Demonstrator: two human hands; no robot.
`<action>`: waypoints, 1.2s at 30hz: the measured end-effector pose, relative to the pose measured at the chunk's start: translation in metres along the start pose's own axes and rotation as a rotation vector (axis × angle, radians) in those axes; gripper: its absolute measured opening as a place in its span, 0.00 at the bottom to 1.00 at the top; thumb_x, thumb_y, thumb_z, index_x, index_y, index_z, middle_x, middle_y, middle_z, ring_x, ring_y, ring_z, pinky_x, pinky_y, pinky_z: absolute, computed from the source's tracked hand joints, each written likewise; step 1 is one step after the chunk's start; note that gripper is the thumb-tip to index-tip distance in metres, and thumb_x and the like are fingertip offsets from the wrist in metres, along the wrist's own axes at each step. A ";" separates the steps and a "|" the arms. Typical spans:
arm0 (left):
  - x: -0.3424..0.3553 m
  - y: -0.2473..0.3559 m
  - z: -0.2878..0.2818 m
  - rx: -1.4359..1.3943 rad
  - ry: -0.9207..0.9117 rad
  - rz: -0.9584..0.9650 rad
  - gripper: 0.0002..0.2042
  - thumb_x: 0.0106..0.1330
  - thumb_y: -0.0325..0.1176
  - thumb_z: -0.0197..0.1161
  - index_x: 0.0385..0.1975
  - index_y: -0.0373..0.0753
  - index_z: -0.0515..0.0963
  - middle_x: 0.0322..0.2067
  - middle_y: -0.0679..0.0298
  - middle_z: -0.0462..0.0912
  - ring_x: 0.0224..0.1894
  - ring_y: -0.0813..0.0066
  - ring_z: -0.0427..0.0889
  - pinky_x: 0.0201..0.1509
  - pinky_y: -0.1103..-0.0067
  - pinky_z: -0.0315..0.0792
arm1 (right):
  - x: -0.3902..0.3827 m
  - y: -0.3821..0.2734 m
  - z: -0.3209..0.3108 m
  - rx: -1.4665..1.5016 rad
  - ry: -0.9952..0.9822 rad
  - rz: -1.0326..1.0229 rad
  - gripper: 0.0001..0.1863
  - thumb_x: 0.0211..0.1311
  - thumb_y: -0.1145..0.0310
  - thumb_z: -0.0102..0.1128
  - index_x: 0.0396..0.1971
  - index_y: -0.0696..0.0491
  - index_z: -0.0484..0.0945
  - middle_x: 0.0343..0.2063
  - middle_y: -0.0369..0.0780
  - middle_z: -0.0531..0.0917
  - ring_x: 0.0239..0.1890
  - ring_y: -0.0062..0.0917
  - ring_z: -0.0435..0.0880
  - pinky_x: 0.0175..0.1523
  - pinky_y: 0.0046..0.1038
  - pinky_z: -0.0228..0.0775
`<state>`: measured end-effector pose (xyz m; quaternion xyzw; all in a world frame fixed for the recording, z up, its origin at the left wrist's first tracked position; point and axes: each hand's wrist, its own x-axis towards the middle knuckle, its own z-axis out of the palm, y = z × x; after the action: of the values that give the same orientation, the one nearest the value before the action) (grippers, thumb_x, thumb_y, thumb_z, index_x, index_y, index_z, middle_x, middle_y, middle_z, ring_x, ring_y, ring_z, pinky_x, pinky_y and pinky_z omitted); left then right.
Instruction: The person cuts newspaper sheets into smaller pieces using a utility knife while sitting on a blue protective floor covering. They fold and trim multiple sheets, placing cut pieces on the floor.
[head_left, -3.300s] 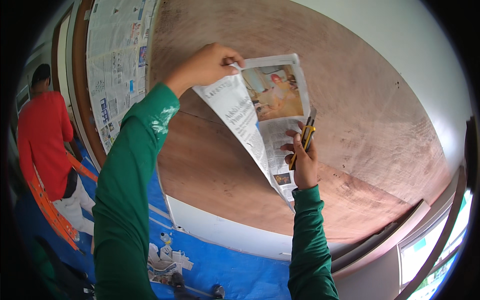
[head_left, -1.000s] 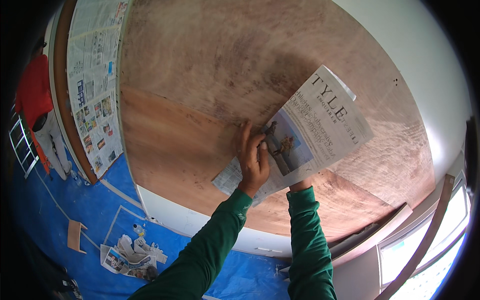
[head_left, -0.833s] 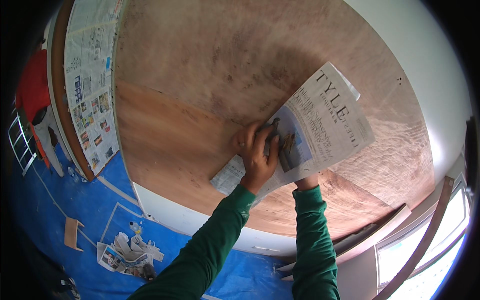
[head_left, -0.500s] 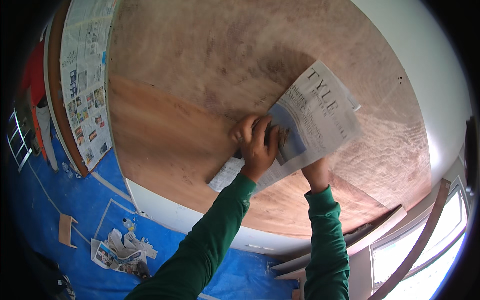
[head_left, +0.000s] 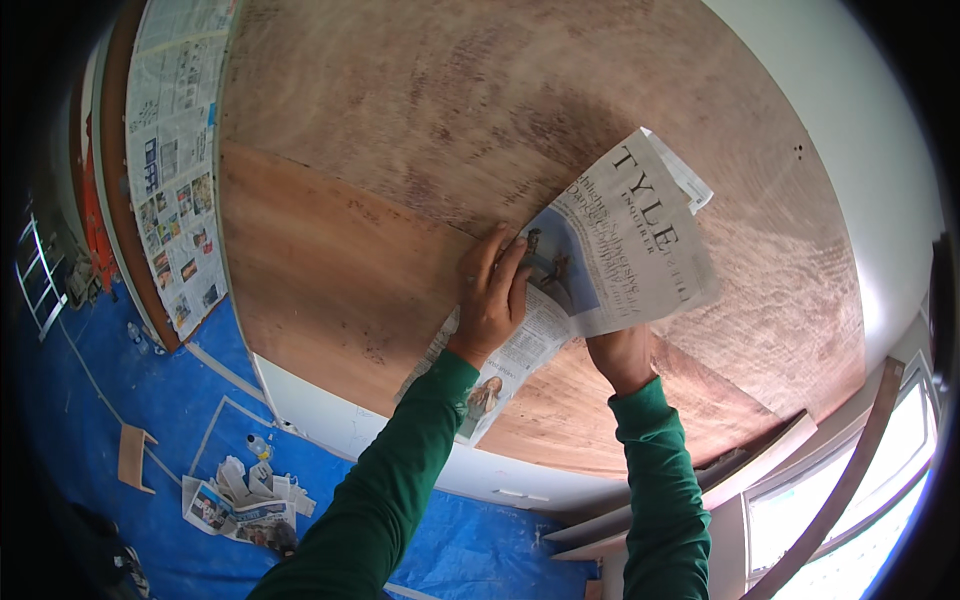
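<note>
Both my hands are at a printed newspaper [head_left: 655, 265], raised in front of a large brown wooden panel [head_left: 400, 130]. My left hand [head_left: 490, 305] is closed on the paper's left side, fingers bent over its edge. Behind the paper's lower edge is my right hand [head_left: 622, 358]; the sheet hides its fingers, so their grip does not show. A lower page [head_left: 520, 350] of the newspaper hangs down to the left, past my left wrist. At the upper right a white sheet corner [head_left: 690, 180] sticks out behind the front page.
Newspaper [head_left: 180, 200] covers a tall panel at the left. Blue sheeting [head_left: 340, 500] spreads over the floor, with crumpled newspapers [head_left: 240, 505], a bottle [head_left: 259, 447] and a small wooden piece [head_left: 132, 458] on it. Boards [head_left: 760, 460] lean by the window at right.
My left hand has shifted slightly left and down, and more of the lower page hangs open below it. The person in red at the far left has moved mostly out of sight.
</note>
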<state>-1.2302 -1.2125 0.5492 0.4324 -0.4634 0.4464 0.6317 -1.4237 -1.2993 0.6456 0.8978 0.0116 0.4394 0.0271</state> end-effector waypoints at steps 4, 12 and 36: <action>-0.007 -0.006 0.011 -0.008 0.199 -0.091 0.26 0.75 0.31 0.73 0.70 0.34 0.73 0.76 0.41 0.68 0.77 0.39 0.70 0.76 0.52 0.72 | -0.005 0.000 -0.008 -0.211 -0.071 -0.075 0.19 0.62 0.77 0.73 0.54 0.54 0.88 0.49 0.49 0.90 0.51 0.53 0.88 0.52 0.50 0.81; -0.013 -0.003 -0.001 0.001 0.119 -0.211 0.23 0.74 0.27 0.73 0.64 0.33 0.72 0.79 0.37 0.61 0.80 0.37 0.64 0.78 0.52 0.69 | -0.004 0.038 -0.019 -0.383 -0.141 -0.205 0.19 0.61 0.74 0.75 0.54 0.51 0.89 0.50 0.47 0.90 0.50 0.51 0.88 0.51 0.50 0.79; -0.019 0.010 0.023 -0.082 0.307 -0.199 0.32 0.73 0.21 0.69 0.72 0.37 0.58 0.82 0.34 0.50 0.87 0.34 0.49 0.86 0.49 0.55 | 0.025 0.051 -0.034 0.065 -0.394 0.082 0.24 0.73 0.63 0.75 0.65 0.54 0.84 0.62 0.45 0.87 0.61 0.38 0.87 0.64 0.38 0.81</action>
<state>-1.2475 -1.2353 0.5369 0.3769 -0.3342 0.4231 0.7532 -1.4358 -1.3481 0.6893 0.9665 -0.0160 0.2555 -0.0182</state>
